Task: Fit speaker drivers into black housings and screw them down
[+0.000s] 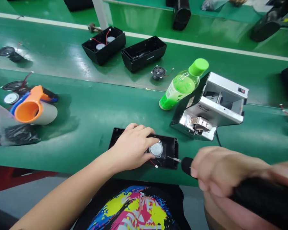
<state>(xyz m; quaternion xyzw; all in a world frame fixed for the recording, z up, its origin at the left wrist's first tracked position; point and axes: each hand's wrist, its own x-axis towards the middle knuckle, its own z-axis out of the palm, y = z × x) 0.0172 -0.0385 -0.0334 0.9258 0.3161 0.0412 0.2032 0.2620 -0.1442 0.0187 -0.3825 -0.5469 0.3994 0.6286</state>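
Observation:
A black speaker housing lies open side up at the bench's near edge. Inside it sits a round speaker with a silver back, and a red wire ends in a white plug. My left hand reaches over the housing, thumb and index finger closed around the speaker. In my right hand is a black electric screwdriver, its fingers wrapped round the body. The metal bit points left over the housing's right end; whether its tip touches anything cannot be made out.
A screw feeder and a green-capped bottle stand beyond my right hand. Two more housings and a loose speaker lie farther back. On the left are a tape dispenser and a plastic bag.

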